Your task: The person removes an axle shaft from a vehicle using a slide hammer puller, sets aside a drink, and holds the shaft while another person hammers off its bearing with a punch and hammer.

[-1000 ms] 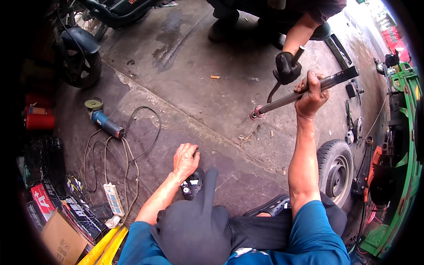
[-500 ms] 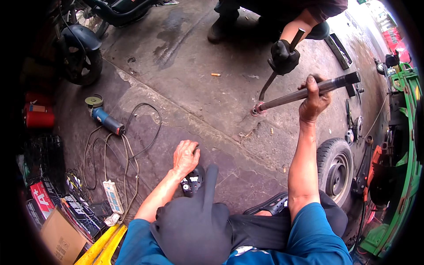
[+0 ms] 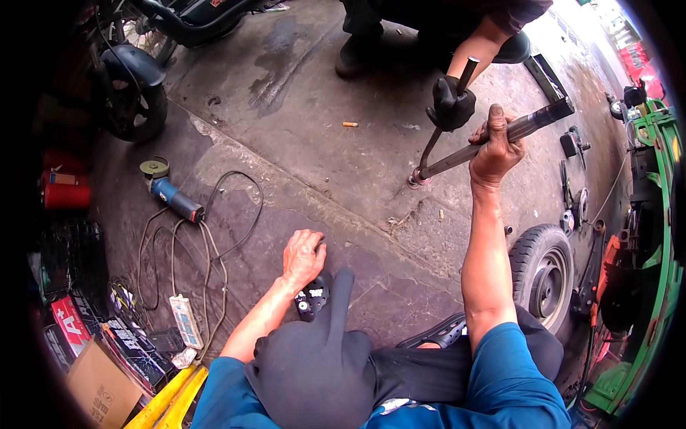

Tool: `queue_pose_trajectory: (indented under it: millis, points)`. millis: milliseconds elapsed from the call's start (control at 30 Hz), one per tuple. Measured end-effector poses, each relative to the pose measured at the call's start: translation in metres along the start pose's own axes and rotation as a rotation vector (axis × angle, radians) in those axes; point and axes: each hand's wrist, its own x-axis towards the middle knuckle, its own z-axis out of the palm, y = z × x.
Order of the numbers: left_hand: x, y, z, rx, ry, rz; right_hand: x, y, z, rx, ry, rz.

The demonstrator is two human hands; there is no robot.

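My right hand is wrapped round a long grey metal tube, thumb pointing up, near its thick dark upper end. The tube slants down to the left, its lower end at a reddish ring on the floor. Across from me, a co-worker's black-gloved hand grips a bent dark pry bar, whose tip is by that ring. My left hand hangs above my dark perforated shoe, fingers curled and thumb close to them. A small dark spot shows between thumb and fingers; what it is stays unclear.
On the left lie a blue angle grinder, looped cables and a white power strip. A motorbike wheel stands at the far left. A tyred wheel is by my right elbow, beside a green metal frame.
My right hand and the tube's upper end have shifted slightly left and down. The co-worker's hand and pry bar have also moved a little down. My left hand stays nearly still.
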Motion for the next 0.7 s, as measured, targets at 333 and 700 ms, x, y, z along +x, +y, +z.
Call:
queue_pose_trajectory:
  millis: [333,700]
  points:
    - [0.0011,0.0018,-0.0029,0.021,-0.003,-0.004,-0.0033,0.0011,0.0050,-0.048,0.107,-0.035]
    - [-0.0007,0.0008,-0.0017,0.034,0.009,0.018,-0.0062,0.0027,0.0073,-0.062,0.124,-0.066]
